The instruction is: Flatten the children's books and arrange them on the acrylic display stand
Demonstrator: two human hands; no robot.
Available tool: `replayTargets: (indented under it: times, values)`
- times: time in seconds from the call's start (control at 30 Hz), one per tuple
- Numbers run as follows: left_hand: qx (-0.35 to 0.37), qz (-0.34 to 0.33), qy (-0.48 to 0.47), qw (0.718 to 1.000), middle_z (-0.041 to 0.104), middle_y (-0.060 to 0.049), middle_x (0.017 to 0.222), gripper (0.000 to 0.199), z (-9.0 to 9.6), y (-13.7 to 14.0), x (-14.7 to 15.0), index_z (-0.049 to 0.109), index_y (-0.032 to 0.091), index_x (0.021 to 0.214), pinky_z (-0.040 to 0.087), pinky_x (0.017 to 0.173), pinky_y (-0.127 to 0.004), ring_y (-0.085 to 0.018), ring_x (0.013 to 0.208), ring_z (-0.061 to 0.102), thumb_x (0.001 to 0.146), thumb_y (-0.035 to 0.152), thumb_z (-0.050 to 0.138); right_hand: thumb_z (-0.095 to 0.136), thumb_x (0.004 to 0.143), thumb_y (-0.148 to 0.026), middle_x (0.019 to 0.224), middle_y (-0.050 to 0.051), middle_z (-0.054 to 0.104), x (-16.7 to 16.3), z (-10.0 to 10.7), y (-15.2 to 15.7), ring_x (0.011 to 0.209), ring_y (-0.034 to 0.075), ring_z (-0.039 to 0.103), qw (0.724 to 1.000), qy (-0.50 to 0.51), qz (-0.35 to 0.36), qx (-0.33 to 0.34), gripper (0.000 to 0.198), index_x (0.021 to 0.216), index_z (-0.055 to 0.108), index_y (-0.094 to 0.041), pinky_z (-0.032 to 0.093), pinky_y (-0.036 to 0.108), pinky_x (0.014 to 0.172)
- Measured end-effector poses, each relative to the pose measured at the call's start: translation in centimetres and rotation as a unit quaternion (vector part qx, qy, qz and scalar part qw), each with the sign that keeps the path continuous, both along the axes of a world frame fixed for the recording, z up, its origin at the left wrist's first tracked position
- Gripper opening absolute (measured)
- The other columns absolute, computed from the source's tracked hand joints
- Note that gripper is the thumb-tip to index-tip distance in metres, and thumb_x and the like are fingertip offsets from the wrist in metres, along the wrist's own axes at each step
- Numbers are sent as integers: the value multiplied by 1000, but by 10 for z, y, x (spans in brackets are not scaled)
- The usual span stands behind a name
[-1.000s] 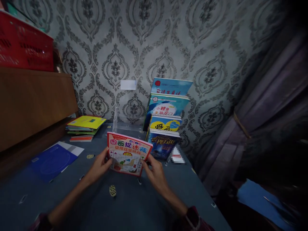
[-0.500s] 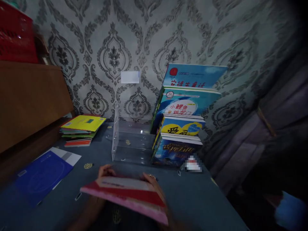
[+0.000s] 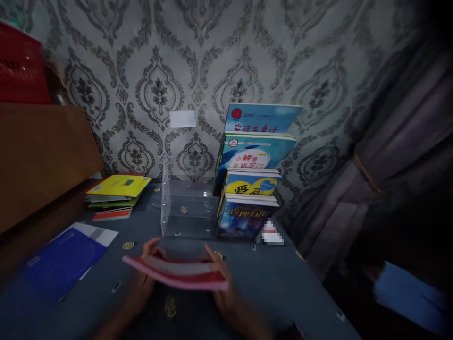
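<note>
My left fingers (image 3: 151,246): half curled, grasping the left end of a thin red-and-grey book with a pink edge (image 3: 177,275).
My right fingers (image 3: 213,258): straighter, holding its right end.
Gap: dark blue patterned counter (image 3: 279,288) lies between the book and a transparent plastic stepped rack (image 3: 164,215).
Counter edge: slants toward me, right of the rack.
Rack's right half: upright books with blue and yellow covers (image 3: 249,184).
Left of rack: a yellow-topped stack of thin books (image 3: 122,185).
Book's place: between my fingers, nearly edge-on, nearer me than the rack.
</note>
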State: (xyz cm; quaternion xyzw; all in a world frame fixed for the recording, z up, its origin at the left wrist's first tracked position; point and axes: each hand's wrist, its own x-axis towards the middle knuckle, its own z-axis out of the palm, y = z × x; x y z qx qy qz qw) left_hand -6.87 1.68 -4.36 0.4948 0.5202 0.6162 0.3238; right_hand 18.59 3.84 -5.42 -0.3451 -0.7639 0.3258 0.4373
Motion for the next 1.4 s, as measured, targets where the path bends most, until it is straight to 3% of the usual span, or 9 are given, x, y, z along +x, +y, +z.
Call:
replayTargets:
  times: [0.17,0.27,0.37,0.53,0.67,0.83,1.07,1.4]
  values:
    - [30,7,97,995,66,-5,96,45,29,-9,4,54,20,126,50,91,-42,-25,93,64,90,47,52,34,108,-45,148,14,57,-10,22,-1,142,25,50,999,-10,-30,28,54,154,43,-20,38,50,123]
    - [35,30,111,993,65,-10,119,44,30,-7,2,55,20,125,42,107,-46,-29,119,59,87,42,52,35,106,-53,147,15,59,-16,23,3,140,25,51,998,1,-52,43,55,147,51,-20,40,50,120]
    - [33,18,119,992,64,-12,126,44,26,-5,0,56,19,126,38,113,-48,-30,128,54,88,42,49,35,106,-55,140,15,63,-18,22,6,132,25,58,996,13,-65,56,54,142,55,-20,45,47,116]
    - [13,18,120,993,66,-12,122,43,24,-6,-1,54,19,125,40,110,-48,-31,125,57,90,45,49,38,105,-54,128,12,70,-15,23,7,125,26,62,996,17,-70,46,49,138,58,-23,51,45,108]
    - [19,-1,81,996,68,-10,116,40,30,-6,1,53,20,122,46,102,-42,-27,113,62,93,48,50,39,105,-54,130,12,69,-14,25,8,123,26,63,997,29,-67,14,48,138,57,-24,51,44,108]
    - [16,7,36,999,70,-7,115,34,39,-1,4,56,22,113,51,94,-36,-25,108,64,92,49,52,41,105,-51,133,11,66,-18,43,15,123,24,63,997,66,-34,-7,48,142,49,-23,51,40,107]
    - [12,23,62,998,72,-8,115,40,52,9,-1,65,20,113,49,99,-37,-27,114,62,92,50,50,44,104,-49,122,9,70,-25,76,31,110,22,67,995,90,-30,12,36,125,55,-23,54,35,96]
    - [55,7,107,993,73,-7,107,41,72,35,-5,65,18,116,50,91,-33,-25,104,65,94,48,47,42,104,-44,110,8,70,-30,91,59,103,23,66,994,81,-49,58,25,113,51,-23,53,37,91]
